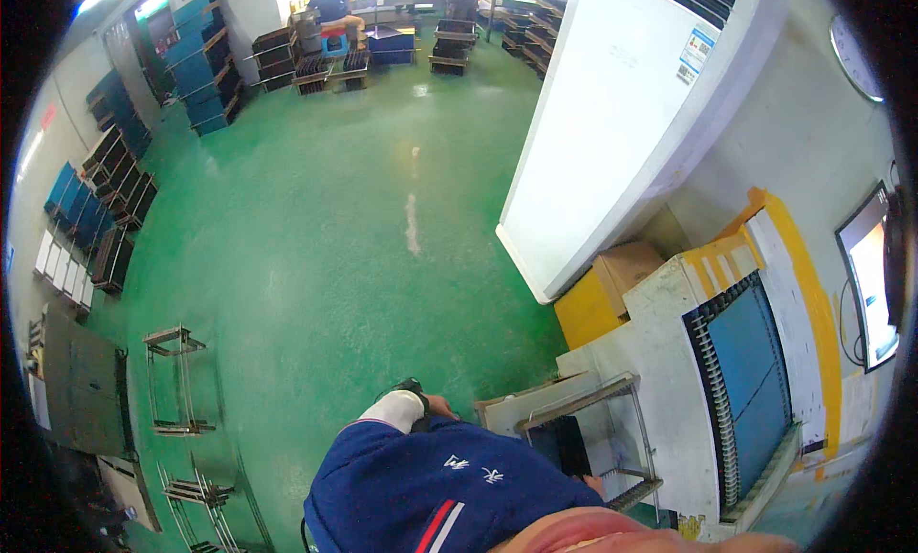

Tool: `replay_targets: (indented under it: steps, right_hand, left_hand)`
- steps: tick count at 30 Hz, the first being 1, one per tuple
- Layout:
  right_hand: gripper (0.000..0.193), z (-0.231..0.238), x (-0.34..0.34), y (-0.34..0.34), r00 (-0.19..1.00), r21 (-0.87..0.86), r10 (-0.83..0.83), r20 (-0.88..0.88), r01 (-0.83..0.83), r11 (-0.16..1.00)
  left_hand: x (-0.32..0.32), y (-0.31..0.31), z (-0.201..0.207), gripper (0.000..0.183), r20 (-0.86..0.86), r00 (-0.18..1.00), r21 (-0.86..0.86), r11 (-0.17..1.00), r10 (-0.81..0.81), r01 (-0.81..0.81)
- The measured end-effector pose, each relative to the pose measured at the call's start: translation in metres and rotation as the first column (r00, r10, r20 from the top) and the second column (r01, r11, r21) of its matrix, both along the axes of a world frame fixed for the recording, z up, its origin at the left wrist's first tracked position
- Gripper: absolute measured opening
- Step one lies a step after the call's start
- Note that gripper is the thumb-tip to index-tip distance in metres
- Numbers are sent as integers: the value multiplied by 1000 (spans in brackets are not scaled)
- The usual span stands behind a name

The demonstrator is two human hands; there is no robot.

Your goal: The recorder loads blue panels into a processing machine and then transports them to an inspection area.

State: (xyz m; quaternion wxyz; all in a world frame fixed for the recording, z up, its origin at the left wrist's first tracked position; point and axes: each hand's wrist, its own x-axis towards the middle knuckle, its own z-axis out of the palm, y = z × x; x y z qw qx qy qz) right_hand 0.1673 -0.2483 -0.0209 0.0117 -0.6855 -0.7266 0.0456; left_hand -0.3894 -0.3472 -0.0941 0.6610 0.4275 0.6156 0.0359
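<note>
My left arm, in a dark blue sleeve (421, 476) with a white cuff (394, 409), bends across the front. A dark band (411, 387) circles the wrist. My left hand (440, 407) shows only in part past it, its fingers hidden, close to the edge of a pale board (502, 411). Only a bit of my right hand (595, 484) appears, beside a metal frame rack (636, 409) at the lower right. Near it, a black panel (564, 445) stands inside the rack. Whether either hand grips anything is hidden.
A white cabinet (593, 122) rises ahead right, near a yellow box (588, 309). On the right is a machine with a blue panel (751, 362). Metal frame racks (182, 426) and stacked blue crates (206, 65) line the left. Two people (330, 6) sit far off.
</note>
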Motion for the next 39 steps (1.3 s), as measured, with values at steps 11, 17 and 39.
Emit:
replay_targets:
  steps: [11,17,39]
  right_hand:
    - [17,43,-12,4,923,-128,352,-155,-372,919]
    - [20,21,-24,-6,999,24,7,35,-8,1000]
    - [27,45,-19,4,995,-221,-10,-97,-12,975]
  left_hand:
    - [6,-4,10,73,-76,996,-15,999,-36,35]
    - [7,-2,13,77,-80,995,21,997,-67,69]
    - [11,-4,51,65,123,992,-106,994,-18,31]
